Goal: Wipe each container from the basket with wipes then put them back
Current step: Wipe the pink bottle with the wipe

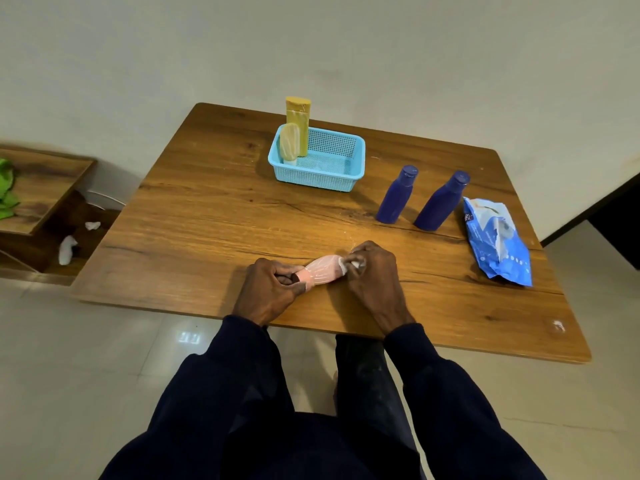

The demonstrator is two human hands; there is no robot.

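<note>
Pink tube (323, 270) sits between my hands: left hand (273, 289) grips one end, right hand (374, 271) pinches a wipe (356, 263) against the other.

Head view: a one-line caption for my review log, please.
Left hand grips a pink tube, right hand pinches a white wipe against its other end, at a wooden table with a blue basket.

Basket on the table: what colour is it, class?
The basket is light blue, with fine mesh walls; the head view shows it best.
</note>
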